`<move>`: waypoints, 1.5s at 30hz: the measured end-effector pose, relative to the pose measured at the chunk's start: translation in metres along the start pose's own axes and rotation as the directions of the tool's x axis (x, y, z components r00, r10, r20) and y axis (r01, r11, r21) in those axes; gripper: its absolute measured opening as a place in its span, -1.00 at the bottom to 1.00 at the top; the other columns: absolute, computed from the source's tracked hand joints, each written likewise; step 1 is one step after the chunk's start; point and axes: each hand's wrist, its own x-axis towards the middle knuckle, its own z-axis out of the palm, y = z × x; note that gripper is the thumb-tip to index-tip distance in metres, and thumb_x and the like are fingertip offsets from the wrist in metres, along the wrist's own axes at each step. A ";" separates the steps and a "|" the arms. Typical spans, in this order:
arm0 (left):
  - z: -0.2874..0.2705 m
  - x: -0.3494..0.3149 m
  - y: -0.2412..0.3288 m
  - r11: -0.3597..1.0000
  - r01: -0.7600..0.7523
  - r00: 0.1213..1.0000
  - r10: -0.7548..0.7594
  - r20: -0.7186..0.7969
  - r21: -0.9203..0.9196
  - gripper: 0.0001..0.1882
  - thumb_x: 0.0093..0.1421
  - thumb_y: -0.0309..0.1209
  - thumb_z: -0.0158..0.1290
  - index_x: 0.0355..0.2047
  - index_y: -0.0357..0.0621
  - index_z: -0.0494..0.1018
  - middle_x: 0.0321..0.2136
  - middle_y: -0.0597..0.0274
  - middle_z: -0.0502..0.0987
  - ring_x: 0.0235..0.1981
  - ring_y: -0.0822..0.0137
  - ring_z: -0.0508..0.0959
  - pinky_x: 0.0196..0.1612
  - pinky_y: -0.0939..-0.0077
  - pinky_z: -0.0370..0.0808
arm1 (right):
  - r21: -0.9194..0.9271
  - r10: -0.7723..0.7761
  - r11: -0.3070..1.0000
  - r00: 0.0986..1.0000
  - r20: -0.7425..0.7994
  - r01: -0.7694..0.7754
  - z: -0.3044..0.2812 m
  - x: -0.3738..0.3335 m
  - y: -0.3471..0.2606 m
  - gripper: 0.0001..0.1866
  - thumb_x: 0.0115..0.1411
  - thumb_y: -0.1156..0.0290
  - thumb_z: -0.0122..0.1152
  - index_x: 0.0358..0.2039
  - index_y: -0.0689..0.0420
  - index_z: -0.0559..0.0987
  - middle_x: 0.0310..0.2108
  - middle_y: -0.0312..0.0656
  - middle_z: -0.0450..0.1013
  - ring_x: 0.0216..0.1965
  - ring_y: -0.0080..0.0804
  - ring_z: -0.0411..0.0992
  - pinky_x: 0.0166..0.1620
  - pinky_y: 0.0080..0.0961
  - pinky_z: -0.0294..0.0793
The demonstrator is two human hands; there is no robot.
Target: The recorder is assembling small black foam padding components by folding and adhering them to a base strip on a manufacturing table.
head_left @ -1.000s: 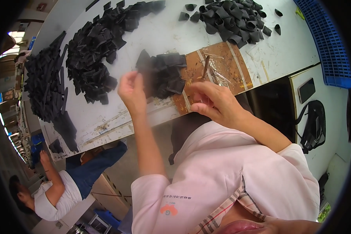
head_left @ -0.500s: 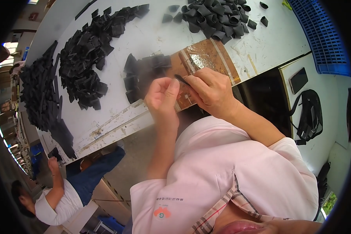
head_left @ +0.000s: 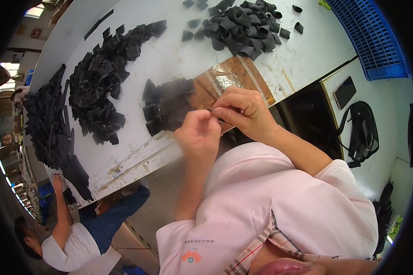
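Observation:
My left hand (head_left: 198,134) and my right hand (head_left: 247,112) meet fingertip to fingertip above the table's near edge. Both are pinched on a small dark piece (head_left: 220,121), mostly hidden by the fingers; it looks like the black fabric of the piles. Just beyond my left hand lies a small heap of flat black pieces (head_left: 166,105). Beneath and beyond my right hand is a brown board (head_left: 229,75) with shiny clear tape. Farther off sits a pile of black pieces curled into short tubes (head_left: 243,30).
On the white table (head_left: 147,59), a long pile of flat black pieces (head_left: 96,82) and black strips (head_left: 46,119) lie left. A co-worker's hand (head_left: 57,182) is at the table's left end. Right are a blue basket (head_left: 369,39), a phone (head_left: 345,92) and a black mesh bag (head_left: 364,133).
My hands have come nearer to my body, fingertips closer together, and the dark piece shows less. The view has shifted slightly. The co-worker's hand has moved a little along the table edge.

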 end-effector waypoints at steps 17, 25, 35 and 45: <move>0.011 0.011 0.009 0.959 -0.122 0.983 0.082 -0.162 -0.254 -0.87 -0.02 -0.69 -0.04 -0.41 -0.32 0.34 -0.51 0.26 0.39 -0.74 0.63 0.30 -0.72 0.73 0.25 | 0.857 0.441 0.161 0.813 0.381 -0.489 -0.006 0.007 -0.014 -0.91 0.06 0.46 0.11 -0.47 0.22 0.46 -0.61 -0.41 0.29 -0.64 -0.75 0.10 -0.65 -0.82 0.08; -0.017 0.040 0.019 0.132 0.423 0.897 -0.202 0.393 -0.897 -0.83 0.04 -0.62 -0.20 -0.34 -0.37 0.33 -0.47 0.00 0.45 -0.91 0.62 0.18 -0.86 0.77 0.08 | 0.524 0.405 0.651 0.835 0.373 -0.549 -0.024 0.041 -0.047 -0.79 0.16 0.28 0.01 -0.49 0.14 0.45 -0.62 -0.48 0.23 -0.63 -0.78 0.09 -0.62 -0.83 0.09; -0.011 0.041 0.007 0.322 0.408 0.896 -0.319 0.308 -0.854 -0.87 0.11 -0.55 -0.10 -0.31 -0.33 0.34 -0.54 0.16 0.45 -0.81 0.61 0.18 -0.80 0.80 0.05 | 0.519 0.282 0.737 0.895 0.346 -0.433 -0.013 0.056 -0.004 -0.64 0.16 0.15 -0.01 -0.58 0.18 0.44 -0.73 -0.43 0.19 -0.68 -0.73 0.10 -0.65 -0.74 0.08; -0.008 0.045 0.026 0.949 -0.054 0.997 0.068 0.034 -0.310 -0.81 0.09 -0.51 0.01 -0.29 -0.37 0.40 -0.41 0.22 0.45 -0.42 0.52 0.42 -0.31 0.75 0.35 | 0.283 0.244 0.917 0.957 0.158 -0.280 -0.018 0.053 -0.022 -0.71 0.18 0.26 -0.02 -0.55 0.23 0.41 -0.69 -0.39 0.26 -0.70 -0.76 0.14 -0.67 -0.79 0.11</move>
